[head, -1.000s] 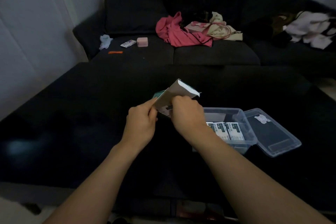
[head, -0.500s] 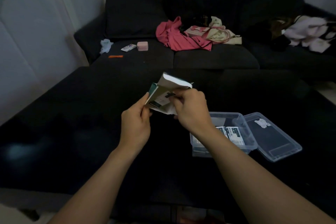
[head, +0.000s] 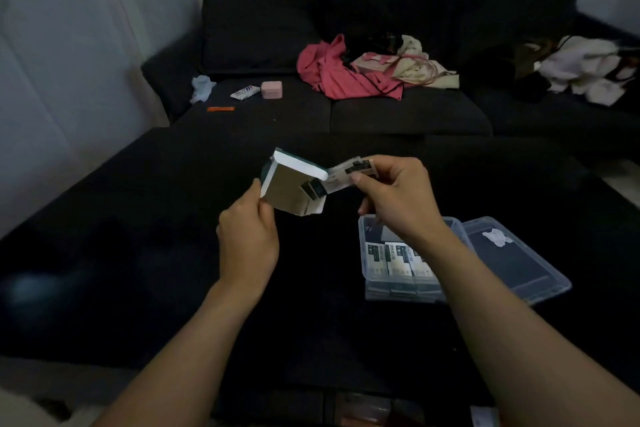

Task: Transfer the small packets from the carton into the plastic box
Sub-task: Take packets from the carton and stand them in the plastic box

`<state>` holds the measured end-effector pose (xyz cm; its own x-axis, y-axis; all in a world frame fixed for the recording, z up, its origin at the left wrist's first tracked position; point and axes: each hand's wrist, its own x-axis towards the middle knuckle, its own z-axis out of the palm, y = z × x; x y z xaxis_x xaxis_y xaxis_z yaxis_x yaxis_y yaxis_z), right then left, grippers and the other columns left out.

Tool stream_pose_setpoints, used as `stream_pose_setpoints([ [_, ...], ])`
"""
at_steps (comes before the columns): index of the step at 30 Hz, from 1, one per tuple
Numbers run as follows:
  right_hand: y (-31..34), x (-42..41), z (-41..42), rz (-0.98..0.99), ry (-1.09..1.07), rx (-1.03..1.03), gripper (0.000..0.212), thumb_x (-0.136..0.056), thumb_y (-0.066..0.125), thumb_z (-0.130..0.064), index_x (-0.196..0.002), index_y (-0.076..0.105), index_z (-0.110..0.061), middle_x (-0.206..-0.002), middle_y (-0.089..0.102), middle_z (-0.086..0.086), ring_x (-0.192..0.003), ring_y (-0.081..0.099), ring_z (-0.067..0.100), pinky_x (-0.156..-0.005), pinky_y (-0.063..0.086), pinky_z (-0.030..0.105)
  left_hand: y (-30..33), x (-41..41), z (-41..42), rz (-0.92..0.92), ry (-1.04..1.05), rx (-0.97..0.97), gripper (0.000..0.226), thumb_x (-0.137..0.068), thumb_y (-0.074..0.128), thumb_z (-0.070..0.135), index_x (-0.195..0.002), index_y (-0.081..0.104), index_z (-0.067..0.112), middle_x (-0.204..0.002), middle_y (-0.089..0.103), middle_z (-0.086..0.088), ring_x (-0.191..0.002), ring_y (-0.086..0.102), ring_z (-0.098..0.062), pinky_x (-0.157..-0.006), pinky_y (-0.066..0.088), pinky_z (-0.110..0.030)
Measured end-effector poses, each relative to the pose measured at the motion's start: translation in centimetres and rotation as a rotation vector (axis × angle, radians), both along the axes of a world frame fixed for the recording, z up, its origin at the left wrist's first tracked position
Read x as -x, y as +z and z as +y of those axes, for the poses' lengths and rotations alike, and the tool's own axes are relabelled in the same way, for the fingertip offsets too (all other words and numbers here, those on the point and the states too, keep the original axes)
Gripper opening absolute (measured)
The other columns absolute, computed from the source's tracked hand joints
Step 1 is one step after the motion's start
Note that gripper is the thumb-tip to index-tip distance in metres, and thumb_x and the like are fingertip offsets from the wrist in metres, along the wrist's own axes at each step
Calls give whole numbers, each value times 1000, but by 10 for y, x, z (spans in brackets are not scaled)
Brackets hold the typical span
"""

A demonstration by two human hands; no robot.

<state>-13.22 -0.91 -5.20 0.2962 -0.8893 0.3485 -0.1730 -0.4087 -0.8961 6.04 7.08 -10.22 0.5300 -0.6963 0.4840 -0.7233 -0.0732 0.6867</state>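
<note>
Holding carton [head: 289, 189] above worktop [head: 138, 253]: your left hand [head: 249, 239], fingers curled round its edge. Right hand [head: 398, 198] fingers pinching packet [head: 346, 175] at carton mouth. Plastic box [head: 377, 291] w/ packets, lower right.

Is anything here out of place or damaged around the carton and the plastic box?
Nothing stands out. The left hand holds the carton, the right hand pinches packets at its opening; the plastic box sits upright.
</note>
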Motion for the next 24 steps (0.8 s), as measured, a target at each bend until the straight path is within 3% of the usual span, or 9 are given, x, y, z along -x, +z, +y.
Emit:
stream_pose_setpoints([
  [4, -7, -8, 13, 45, 62, 203, 18, -91, 70, -5, -102, 80, -15, -92, 78, -5, -65, 69, 6, -61, 58, 26, 7, 6, 2, -83, -18, -30, 30, -102, 44, 10, -123, 65, 5, -71, 58, 5, -60, 56, -8, -60, 49, -34],
  [6, -14, -12, 18, 159, 15, 429, 20, -90, 69, -8, -106, 79, -16, -98, 78, -5, -81, 72, 6, -71, 61, 32, 11, 8, 3, -130, -3, -67, 26, -103, 46, 13, -118, 66, 7, -74, 59, 3, -63, 59, -12, -60, 53, -37],
  [10, -17, -13, 17, 340, -95, 730, 25, -89, 58, -18, -105, 77, -18, -99, 74, -2, -82, 70, 16, -64, 58, 41, 13, 6, 6, -164, 42, -170, 27, -101, 46, 14, -79, 61, 16, -64, 54, 2, -55, 54, -14, -47, 29, -25],
  [12, -17, -12, 16, 370, -116, 754, 24, -90, 56, -21, -102, 77, -18, -98, 72, -3, -76, 69, 17, -57, 56, 40, 15, 3, 7, -157, 69, -238, 36, -100, 45, 16, -65, 48, 19, -62, 52, 2, -54, 52, -15, -47, 28, -28],
  [14, -18, -12, 16, 401, -77, 754, 23, -90, 56, -21, -101, 77, -17, -99, 70, -4, -73, 67, 16, -56, 56, 39, 17, -2, 8, -139, 83, -293, 36, -100, 46, 18, -65, 51, 17, -65, 55, 1, -54, 54, -14, -47, 31, -27],
  [20, -27, -10, 11, 388, 50, 620, 19, -87, 68, -11, -101, 79, -16, -102, 73, -7, -88, 69, 9, -74, 60, 37, 22, -9, 9, -104, 128, -351, 31, -99, 49, 24, -73, 64, 15, -69, 58, 0, -59, 54, -10, -46, 33, -26],
  [24, -22, -14, 23, 509, 134, 699, 23, -86, 65, -14, -104, 77, -22, -107, 74, -6, -92, 71, 14, -73, 60, 38, 19, -3, 7, -211, 4, -191, 23, -98, 55, 22, -82, 72, 20, -79, 63, 5, -62, 55, -6, -51, 35, -19],
])
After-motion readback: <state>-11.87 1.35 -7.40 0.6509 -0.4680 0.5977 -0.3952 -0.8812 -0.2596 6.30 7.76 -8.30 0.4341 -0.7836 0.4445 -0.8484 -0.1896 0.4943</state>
